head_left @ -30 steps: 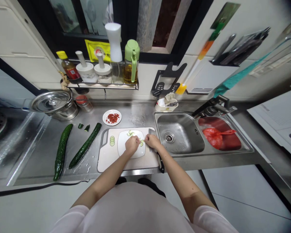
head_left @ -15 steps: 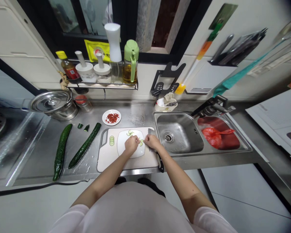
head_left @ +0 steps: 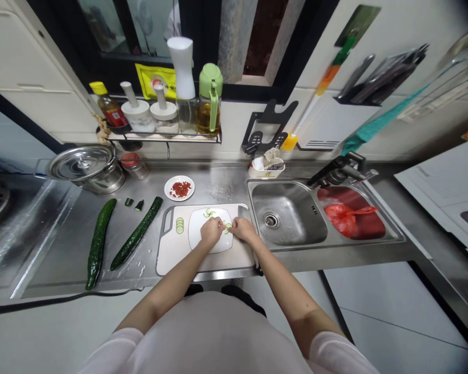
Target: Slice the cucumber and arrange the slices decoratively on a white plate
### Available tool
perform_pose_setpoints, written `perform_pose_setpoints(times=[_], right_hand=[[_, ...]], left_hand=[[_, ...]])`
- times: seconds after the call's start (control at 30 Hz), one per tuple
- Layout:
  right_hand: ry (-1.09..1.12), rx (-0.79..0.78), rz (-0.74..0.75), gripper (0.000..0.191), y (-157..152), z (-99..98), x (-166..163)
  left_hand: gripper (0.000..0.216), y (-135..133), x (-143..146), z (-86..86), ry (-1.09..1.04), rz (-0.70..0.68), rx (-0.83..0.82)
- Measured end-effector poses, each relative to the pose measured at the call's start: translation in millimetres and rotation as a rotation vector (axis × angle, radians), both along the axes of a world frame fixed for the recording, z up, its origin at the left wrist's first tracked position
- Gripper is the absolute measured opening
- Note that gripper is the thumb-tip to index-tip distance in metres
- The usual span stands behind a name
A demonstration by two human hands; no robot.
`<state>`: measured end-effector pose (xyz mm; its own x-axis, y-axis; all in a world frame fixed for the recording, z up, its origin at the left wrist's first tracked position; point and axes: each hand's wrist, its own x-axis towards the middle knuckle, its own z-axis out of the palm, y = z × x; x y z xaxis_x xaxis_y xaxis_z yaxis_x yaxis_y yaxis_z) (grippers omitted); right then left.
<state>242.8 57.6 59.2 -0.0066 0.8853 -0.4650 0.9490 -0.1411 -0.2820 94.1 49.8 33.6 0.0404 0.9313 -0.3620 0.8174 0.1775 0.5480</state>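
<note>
A white plate (head_left: 203,243) lies on the cutting board (head_left: 171,254). Over its middle is my left hand (head_left: 211,232), closed with thumb and fingertips together; what they hold is too small to make out. My right hand (head_left: 242,227) reaches in from the plate's right edge, its fingers pinched on a thin cucumber slice (head_left: 228,227) between the hands. More slices (head_left: 209,213) form a curved group at the plate's far edge. A short row of round cucumber slices (head_left: 180,225) rests on the board at left. Under my right wrist lies a knife (head_left: 243,210), mostly hidden.
Two whole cucumbers (head_left: 100,244) (head_left: 136,235) and two cut ends (head_left: 139,205) lie to the left. Behind the board stands a small dish of red bits (head_left: 170,183). A sink (head_left: 292,228) is at right, a lidded pot (head_left: 101,179) at far left.
My right hand has shifted slightly left, and its fingertips are now at the cucumber slice. My left hand has barely moved.
</note>
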Motion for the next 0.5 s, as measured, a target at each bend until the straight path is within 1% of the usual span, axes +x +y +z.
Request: perform_pose_setpoints(times=[0.17, 0.27, 0.37, 0.5], right_hand=[[0.068, 0.070, -0.062, 0.020, -4, 4.4, 8], [0.123, 0.135, -0.111, 0.020, -10, 3.5, 17], [0.186, 0.182, -0.152, 0.020, -20, 0.0, 27], [0.241, 0.215, -0.162, 0.021, -33, -4.5, 34]], left_hand=[[0.012, -2, -4, 6.9, -0.036, 0.018, 0.021], [0.013, -10, -15, 13.0, -0.079, 0.064, 0.058], [0.016, -26, -34, 16.2, -0.144, 0.130, 0.115], [0.018, -55, -66, 13.2, -0.190, 0.250, 0.149]])
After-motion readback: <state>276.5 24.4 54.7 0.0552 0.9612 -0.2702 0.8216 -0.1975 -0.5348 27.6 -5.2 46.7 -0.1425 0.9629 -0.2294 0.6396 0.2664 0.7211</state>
